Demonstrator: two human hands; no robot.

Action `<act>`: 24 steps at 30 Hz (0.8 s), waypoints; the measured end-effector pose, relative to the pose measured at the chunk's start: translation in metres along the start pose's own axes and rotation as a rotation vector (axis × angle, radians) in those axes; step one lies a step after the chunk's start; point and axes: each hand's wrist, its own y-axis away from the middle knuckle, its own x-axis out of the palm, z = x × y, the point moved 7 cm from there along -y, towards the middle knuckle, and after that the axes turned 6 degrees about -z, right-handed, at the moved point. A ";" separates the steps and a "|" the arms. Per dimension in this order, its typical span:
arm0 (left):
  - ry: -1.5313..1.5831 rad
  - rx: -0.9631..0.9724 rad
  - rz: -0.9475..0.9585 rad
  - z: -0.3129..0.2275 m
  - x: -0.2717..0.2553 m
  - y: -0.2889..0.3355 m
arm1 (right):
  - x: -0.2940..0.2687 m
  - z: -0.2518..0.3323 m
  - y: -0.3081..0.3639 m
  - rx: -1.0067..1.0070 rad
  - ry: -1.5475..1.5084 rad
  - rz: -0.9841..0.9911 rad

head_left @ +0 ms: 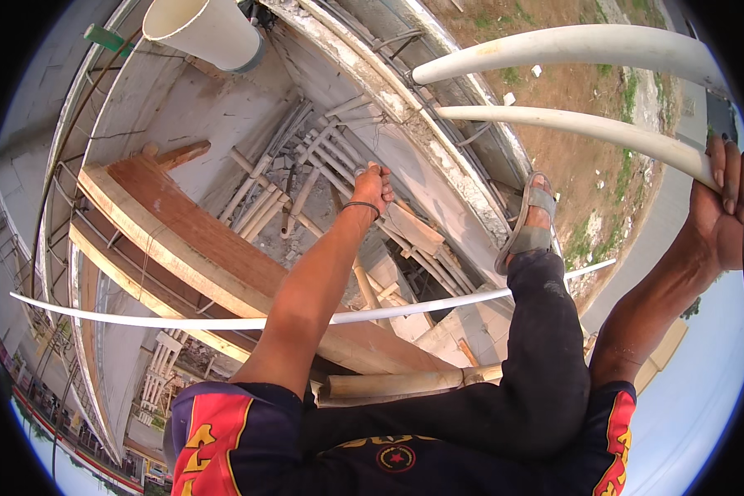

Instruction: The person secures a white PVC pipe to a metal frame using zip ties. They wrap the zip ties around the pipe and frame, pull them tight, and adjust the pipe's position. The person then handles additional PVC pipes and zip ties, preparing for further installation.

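**Two hands, two sets of pipe on a concrete ledge**

The right hand point(726, 198) sits at about three o'clock in the head view, its grip closed around the near end of a thick white pipe point(570, 124). That pipe's long axis runs from the hand toward ten o'clock, ending near a parallel upper white pipe point(570, 45) — the two lie close but apart. The right arm is raised and bent at the elbow.

The left hand point(374, 186) reaches straight out toward twelve o'clock, arm nearly extended, fingers curled down among the bundle of grey conduits point(306, 178) laid in the concrete; whether it grips one I cannot tell. A sandalled foot point(531, 223) rests on the curved ledge point(438, 140) between the hands, and a thin white conduit point(182, 318) crosses below.
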 end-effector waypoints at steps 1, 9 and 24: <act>0.000 -0.007 -0.013 0.002 0.001 0.000 | 0.010 -0.011 0.007 -0.029 0.011 0.027; -0.029 0.023 0.011 0.006 0.018 0.005 | 0.025 -0.046 0.017 0.022 0.014 0.020; -0.431 0.908 -0.173 0.005 0.023 0.083 | 0.029 -0.035 -0.016 0.015 -0.125 0.152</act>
